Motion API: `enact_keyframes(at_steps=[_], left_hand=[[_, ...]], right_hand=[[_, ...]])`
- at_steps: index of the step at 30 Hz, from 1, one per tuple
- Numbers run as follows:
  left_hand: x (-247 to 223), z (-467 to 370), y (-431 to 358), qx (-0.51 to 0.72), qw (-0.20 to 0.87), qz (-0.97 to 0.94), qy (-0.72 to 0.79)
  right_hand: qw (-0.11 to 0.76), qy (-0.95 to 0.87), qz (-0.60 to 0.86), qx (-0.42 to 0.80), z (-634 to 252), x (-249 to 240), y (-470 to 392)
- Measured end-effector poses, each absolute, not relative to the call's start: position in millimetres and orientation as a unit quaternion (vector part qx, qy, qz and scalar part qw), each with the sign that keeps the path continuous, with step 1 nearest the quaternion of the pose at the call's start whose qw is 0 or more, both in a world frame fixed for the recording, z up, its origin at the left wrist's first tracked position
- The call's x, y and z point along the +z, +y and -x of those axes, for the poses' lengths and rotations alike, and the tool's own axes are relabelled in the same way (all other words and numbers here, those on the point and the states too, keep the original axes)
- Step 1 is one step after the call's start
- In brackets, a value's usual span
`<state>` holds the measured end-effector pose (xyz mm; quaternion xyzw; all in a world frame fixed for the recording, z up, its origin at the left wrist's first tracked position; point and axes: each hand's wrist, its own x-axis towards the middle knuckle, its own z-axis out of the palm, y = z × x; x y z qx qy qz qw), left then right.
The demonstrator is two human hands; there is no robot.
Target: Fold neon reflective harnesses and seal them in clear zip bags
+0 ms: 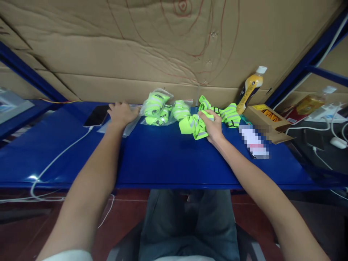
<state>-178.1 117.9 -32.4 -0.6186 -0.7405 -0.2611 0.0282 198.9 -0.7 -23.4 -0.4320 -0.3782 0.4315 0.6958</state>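
My right hand [213, 125] is closed round a folded neon-green reflective strap [193, 126], held over the blue shelf. Behind and beside it lie more green straps [230, 114] with black buckles. To the left of the held strap, clear bags [157, 108] contain rolled green straps, and another bagged roll [181, 110] sits close to the held one. On the left, my left hand [123, 113] rests with its fingers apart on flat clear plastic bags [130, 125], beside a black phone [97, 116].
A yellow bottle [251, 88] stands at the back right near an open cardboard box [265, 117]. A pixelated flat item [254, 141] lies in front of the box. A white cable [61, 154] runs from the phone over the front edge. Cardboard lines the back.
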Motion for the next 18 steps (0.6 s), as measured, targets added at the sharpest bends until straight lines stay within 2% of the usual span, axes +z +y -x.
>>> enact_keyframes(at_steps=[3,7,12,18], left_hand=[[-37.7,188.6,119.3,-0.201,-0.026,0.615,-0.762],[-24.7,176.5,105.2,-0.206,0.011,0.643,-0.738],[9.0,155.1,75.4,-0.313,0.097,0.637,-0.698],[49.6,141.5,55.8,-0.424,0.137,0.647,-0.618]], right_hand=[[0.692,-0.392,0.435,0.421,-200.2,-25.1,-1.0],[0.69,-0.411,0.432,0.41,-201.6,-23.8,-2.1],[0.709,-0.401,0.404,0.416,-205.6,-12.5,-3.0],[0.739,-0.388,0.365,0.412,-218.4,5.6,-4.5]])
